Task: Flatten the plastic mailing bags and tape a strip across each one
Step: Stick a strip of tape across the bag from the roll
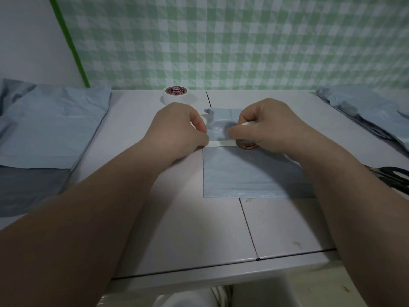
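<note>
Mailing bag (243,171) lies flat on the worktop (177,218) right in front of me, its near edge square to me. The far part btw my hands is rumpled, w/ one corner curled up.

My left hand (183,127) is clenched, fingertips pinching the free end of the tape strip (221,143) down at the bag's left edge. My right hand (265,125) is wrapped round the tape roll (247,145), which stands on edge on the bag, thumb laid out along the strip toward the left. The strip runs straight across btw the two hands, white against the pale blue plastic. Whether it is stuck down along its whole length I can't tell; my fingers cover both ends.

Spare roll (177,94), white w/ a red-printed core, sits flat at the back of the worktop, just beyond my left hand and not touching it.

Stack of bags (51,125) on the far left, laid flat, same pale blue, w/ a darker grey sheet under its near end. Another heap of bags (363,109) at the far right, more crumpled. Scissors (396,176), black handles, at the right edge, partly behind my right forearm.

Behind it all hangs a green-and-white checked cloth (243,41), w/ a green band (68,41) running down its left side.
</note>
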{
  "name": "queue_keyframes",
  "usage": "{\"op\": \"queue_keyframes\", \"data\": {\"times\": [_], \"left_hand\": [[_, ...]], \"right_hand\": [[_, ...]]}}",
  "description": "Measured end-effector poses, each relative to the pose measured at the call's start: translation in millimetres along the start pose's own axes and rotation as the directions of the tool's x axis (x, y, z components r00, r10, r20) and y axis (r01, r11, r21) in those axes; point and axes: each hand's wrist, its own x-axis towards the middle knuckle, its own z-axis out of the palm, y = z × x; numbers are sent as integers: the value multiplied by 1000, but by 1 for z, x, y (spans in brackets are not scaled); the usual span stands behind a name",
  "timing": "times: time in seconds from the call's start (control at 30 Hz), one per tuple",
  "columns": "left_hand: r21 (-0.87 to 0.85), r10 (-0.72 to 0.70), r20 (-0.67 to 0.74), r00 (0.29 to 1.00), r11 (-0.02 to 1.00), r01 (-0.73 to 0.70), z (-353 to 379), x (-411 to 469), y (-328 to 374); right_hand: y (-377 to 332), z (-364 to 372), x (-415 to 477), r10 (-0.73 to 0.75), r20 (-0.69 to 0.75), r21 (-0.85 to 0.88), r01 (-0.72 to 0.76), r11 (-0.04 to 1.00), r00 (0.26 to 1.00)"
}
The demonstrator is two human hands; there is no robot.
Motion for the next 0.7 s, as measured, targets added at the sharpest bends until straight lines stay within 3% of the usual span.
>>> {"op": "queue_keyframes", "data": {"times": [0.47,0.7], "left_hand": [[216,176,-11,984,962,-169,4,-4,3],[225,114,28,993,967,-117,2,1,0]], "right_hand": [[0,3,2,-40,-6,-65,40,997,999],[0,3,1,-24,-2,-69,24,997,1000]]}}
